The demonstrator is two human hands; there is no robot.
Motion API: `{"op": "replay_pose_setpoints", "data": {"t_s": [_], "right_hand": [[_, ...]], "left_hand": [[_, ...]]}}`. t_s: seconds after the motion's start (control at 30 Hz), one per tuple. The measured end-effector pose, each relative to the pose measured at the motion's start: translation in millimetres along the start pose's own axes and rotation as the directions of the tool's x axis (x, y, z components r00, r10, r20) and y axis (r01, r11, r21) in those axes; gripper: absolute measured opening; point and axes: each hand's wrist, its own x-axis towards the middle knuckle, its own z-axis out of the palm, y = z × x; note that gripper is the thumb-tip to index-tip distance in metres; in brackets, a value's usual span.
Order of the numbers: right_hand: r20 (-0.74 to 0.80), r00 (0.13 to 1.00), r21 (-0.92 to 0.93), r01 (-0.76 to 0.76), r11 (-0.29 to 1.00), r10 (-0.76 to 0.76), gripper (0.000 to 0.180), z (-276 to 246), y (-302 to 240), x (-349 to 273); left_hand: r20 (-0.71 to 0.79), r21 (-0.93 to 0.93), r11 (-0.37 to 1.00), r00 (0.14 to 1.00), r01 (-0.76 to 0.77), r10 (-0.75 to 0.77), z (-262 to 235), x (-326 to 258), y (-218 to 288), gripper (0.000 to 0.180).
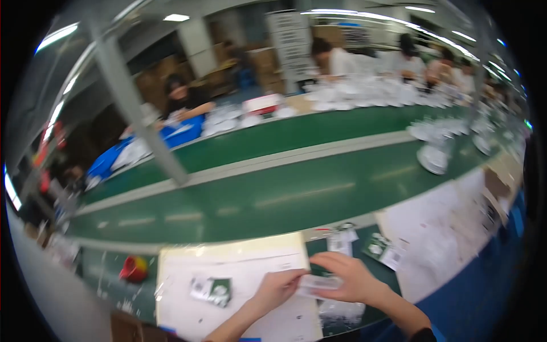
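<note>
Sideways in length, whitish piece (315,283) in gripping fingers (333,262) of left hand (277,289), right hand (354,279).

A whitish piece (317,283), apparently translucent plastic, is held between the 2 hands (279,289) (354,279).

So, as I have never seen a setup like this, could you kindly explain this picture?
There is no robot here: these are one person's bare left hand and right hand, filmed by a wide fisheye camera on their head, so straight edges bend. Together they hold a small pale object, too blurred to name. A white sheet lies beneath the left hand, with a green and white packet on it; a red and yellow object sits to its left. Beyond runs a long green surface, with people across it.
</note>
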Motion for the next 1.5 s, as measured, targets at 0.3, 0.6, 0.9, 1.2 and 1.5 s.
{"op": "replay_pose_setpoints", "data": {"t_s": [0.3, 0.6, 0.9, 1.2, 1.5], "right_hand": [[-0.557, 0.830, 0.234, 0.145, 0.961, 0.010, 0.009, -64, -21, 8], [-0.556, 0.751, 0.676, 0.158, 0.720, 0.358, 0.014, -99, 28, -49], [-0.619, 0.617, 0.650, 0.055, 0.758, 0.486, 0.020, -151, 94, -80], [-0.742, 0.554, 0.424, -0.049, 0.904, 0.378, 0.020, -254, 208, -73], [-0.774, 0.457, 0.334, -0.291, 0.897, 0.437, 0.018, -324, 283, -55]], "left_hand": [[-0.233, -0.102, 0.958, 0.942, -0.269, 0.240, -72, 82, 107, 0.011], [-0.006, -0.429, 0.899, 0.995, -0.091, 0.098, 4, 163, 114, 0.011], [0.193, -0.473, 0.875, 0.957, -0.102, 0.215, 82, 259, 116, 0.012], [0.192, -0.428, 0.868, 0.913, -0.251, 0.359, 157, 407, 118, 0.015], [-0.041, -0.298, 0.835, 0.880, -0.463, 0.473, 212, 506, 106, 0.013]]}}
